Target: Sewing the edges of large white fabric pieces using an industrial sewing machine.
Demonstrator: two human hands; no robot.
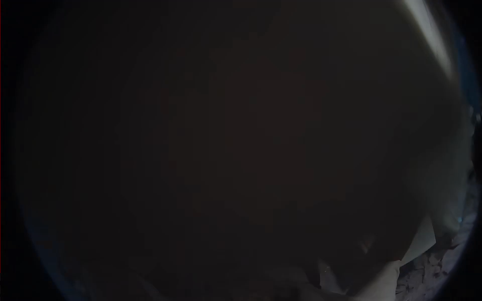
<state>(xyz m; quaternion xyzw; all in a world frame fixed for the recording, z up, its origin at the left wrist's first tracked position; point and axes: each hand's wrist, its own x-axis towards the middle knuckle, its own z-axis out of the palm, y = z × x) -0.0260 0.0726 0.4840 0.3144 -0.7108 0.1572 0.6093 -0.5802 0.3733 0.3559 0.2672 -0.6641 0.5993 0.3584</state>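
A dark, blurred surface (241, 150) fills nearly the whole head view, very close in front of it. Its kind cannot be made out. Neither of my hands shows, so what they hold or touch is hidden. At the lower right, a pale angular piece (423, 242) with a sharp corner sticks out past the dark area. Beside it lies a light, creased piece (379, 286) that looks like cloth or paper; I cannot tell which.
A mottled grey surface (424, 276) shows at the lower right rim. Along the upper right edge runs a bright streak (432, 35), with a strip of blue (468, 70) outside it.
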